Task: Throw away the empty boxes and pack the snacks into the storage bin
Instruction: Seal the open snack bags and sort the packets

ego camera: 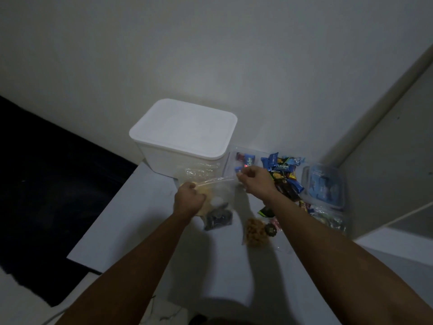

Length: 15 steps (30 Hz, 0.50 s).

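Note:
A white storage bin (pixel 185 139) with its lid on stands at the back of the white table (pixel 131 221). In front of it both my hands hold a clear zip bag (pixel 219 202) by its top edge: my left hand (pixel 188 199) grips the left corner, my right hand (pixel 254 181) pinches the right corner. The bag holds pale yellow snacks and dark ones at the bottom. A pile of blue and dark wrapped snacks (pixel 284 174) lies right of my right hand.
A clear bag of brown crunchy snacks (pixel 255 232) and a small dark round item (pixel 270 231) lie near my right forearm. A clear box with a few wrapped sweets (pixel 244 159) sits behind my right hand. Clear plastic containers (pixel 324 184) stand at the right, by a white wall.

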Motion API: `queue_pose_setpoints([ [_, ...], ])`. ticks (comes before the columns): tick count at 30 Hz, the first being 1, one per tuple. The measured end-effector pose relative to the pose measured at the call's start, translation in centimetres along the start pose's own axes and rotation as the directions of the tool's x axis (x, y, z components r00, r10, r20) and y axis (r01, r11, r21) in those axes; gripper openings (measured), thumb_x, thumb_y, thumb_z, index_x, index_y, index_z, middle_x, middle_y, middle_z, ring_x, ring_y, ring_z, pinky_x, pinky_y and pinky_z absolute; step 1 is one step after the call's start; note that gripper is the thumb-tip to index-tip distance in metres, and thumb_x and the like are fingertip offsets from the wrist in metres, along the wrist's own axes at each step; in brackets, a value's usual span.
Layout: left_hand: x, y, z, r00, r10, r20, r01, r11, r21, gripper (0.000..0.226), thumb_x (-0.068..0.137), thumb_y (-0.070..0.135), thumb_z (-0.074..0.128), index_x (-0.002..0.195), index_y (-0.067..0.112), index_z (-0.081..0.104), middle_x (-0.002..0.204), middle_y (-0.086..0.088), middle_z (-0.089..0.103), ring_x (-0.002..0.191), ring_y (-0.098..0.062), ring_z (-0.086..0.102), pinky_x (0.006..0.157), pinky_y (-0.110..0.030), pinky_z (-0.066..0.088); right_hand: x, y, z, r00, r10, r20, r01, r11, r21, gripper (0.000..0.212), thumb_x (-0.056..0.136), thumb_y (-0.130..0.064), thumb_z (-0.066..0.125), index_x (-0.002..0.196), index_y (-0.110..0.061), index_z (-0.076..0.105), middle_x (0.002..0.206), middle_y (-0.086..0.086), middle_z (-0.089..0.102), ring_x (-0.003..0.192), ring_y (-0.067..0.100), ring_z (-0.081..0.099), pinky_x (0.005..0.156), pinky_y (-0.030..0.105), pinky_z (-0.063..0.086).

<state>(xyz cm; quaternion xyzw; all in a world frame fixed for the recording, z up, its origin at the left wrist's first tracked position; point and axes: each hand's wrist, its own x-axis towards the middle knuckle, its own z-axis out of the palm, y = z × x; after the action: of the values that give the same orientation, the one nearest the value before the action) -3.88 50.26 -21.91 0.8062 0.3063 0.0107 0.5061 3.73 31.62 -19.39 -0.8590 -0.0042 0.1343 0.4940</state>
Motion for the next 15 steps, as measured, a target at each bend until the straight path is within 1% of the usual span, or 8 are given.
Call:
queue_pose_setpoints([
  [1, -0.3, 0.2, 0.1, 0.998, 0.011, -0.058, -0.01, 1.0, 0.022, 0.035, 0.077, 0.009, 0.067, 0.111, 0.006, 0.057, 0.102, -0.01, 0.06, 0.093, -0.029, 0.059, 0.079, -0.031, 0.047, 0.0, 0.7, -0.5, 1.0, 0.014, -0.004, -0.014, 1.0, 0.004, 0.018, 0.09, -0.029, 0.063, 0.101, -0.016, 0.066, 0.104, 0.007, 0.067, 0.099, 0.025, 0.064, 0.09, 0.049, 0.054],
  [3, -1.3, 0.8, 0.3, 0.977, 0.078, -0.198, -0.075, 0.997, 0.027, 0.027, 0.076, 0.008, 0.065, 0.1, 0.009, 0.052, 0.099, -0.012, 0.057, 0.089, -0.029, 0.056, 0.073, -0.029, 0.04, -0.5, 2.1, -1.7, 0.998, 0.065, -0.012, -0.065, 0.998, 0.011, 0.004, 0.092, -0.022, 0.062, 0.094, -0.019, 0.064, 0.103, 0.009, 0.065, 0.096, 0.024, 0.063, 0.085, 0.043, 0.056],
  [5, -1.9, 0.9, 0.8, 0.933, 0.197, -0.302, -0.199, 0.98, 0.024, 0.022, 0.075, 0.01, 0.064, 0.085, 0.016, 0.045, 0.083, -0.009, 0.053, 0.076, -0.029, 0.052, 0.064, -0.029, 0.035, -1.1, 4.3, -3.0, 0.993, 0.116, -0.019, -0.116, 0.993, -0.034, 0.003, 0.092, -0.017, 0.061, 0.091, -0.016, 0.063, 0.102, 0.01, 0.064, 0.09, 0.023, 0.062, 0.077, 0.036, 0.056],
  [7, -2.2, 0.7, 1.8, 0.884, 0.342, -0.318, -0.353, 0.935, 0.022, 0.021, 0.073, 0.014, 0.061, 0.073, 0.018, 0.04, 0.064, -0.001, 0.044, 0.061, -0.028, 0.045, 0.055, -0.03, 0.033, -1.8, 6.7, -4.2, 0.981, 0.188, -0.042, -0.192, 0.973, -0.131, 0.006, 0.09, -0.015, 0.063, 0.089, -0.011, 0.066, 0.098, 0.01, 0.066, 0.085, 0.021, 0.062, 0.077, 0.038, 0.056],
  [9, -2.6, 0.7, 3.1, 0.852, 0.454, -0.26, -0.472, 0.882, -0.008, 0.02, 0.071, 0.019, 0.058, 0.063, 0.017, 0.039, 0.053, 0.005, 0.036, 0.052, -0.025, 0.04, 0.052, -0.032, 0.036, -2.8, 8.9, -5.2, 0.963, 0.252, -0.095, -0.267, 0.935, -0.233, 0.01, 0.085, -0.017, 0.069, 0.088, -0.007, 0.069, 0.092, 0.012, 0.069, 0.085, 0.024, 0.065, 0.08, 0.042, 0.057],
  [10, -2.9, 0.8, 3.8, 0.856, 0.475, -0.205, -0.492, 0.87, -0.036, 0.021, 0.07, 0.021, 0.057, 0.059, 0.017, 0.039, 0.05, 0.006, 0.035, 0.051, -0.023, 0.039, 0.052, -0.031, 0.036, -3.3, 9.8, -5.6, 0.956, 0.272, -0.11, -0.292, 0.917, -0.27, 0.014, 0.082, -0.02, 0.072, 0.087, -0.007, 0.07, 0.089, 0.011, 0.069, 0.085, 0.024, 0.065, 0.077, 0.04, 0.056],
  [13, -3.5, 0.8, 6.5, 0.913, 0.406, 0.041, -0.404, 0.913, -0.055, 0.032, 0.073, 0.023, 0.065, 0.052, 0.021, 0.041, 0.05, 0.006, 0.043, 0.051, -0.015, 0.043, 0.055, -0.026, 0.037, -4.8, 11.9, -6.4, 0.943, 0.307, -0.128, -0.333, 0.883, -0.332, 0.027, 0.079, -0.033, 0.076, 0.087, -0.007, 0.071, 0.079, 0.006, 0.065, 0.082, 0.024, 0.062, 0.059, 0.025, 0.042],
  [15, -3.8, 0.5, 8.0, 0.911, 0.31, 0.273, -0.328, 0.945, 0.022, 0.025, 0.079, 0.022, 0.071, 0.06, 0.018, 0.056, 0.058, 0.001, 0.056, 0.057, -0.014, 0.053, 0.058, -0.026, 0.044, -5.5, 13.2, -6.6, 0.922, 0.364, -0.136, -0.388, 0.848, -0.362, 0.025, 0.088, -0.025, 0.065, 0.094, -0.001, 0.068, 0.085, 0.011, 0.064, 0.082, 0.024, 0.058, 0.062, 0.025, 0.04],
])
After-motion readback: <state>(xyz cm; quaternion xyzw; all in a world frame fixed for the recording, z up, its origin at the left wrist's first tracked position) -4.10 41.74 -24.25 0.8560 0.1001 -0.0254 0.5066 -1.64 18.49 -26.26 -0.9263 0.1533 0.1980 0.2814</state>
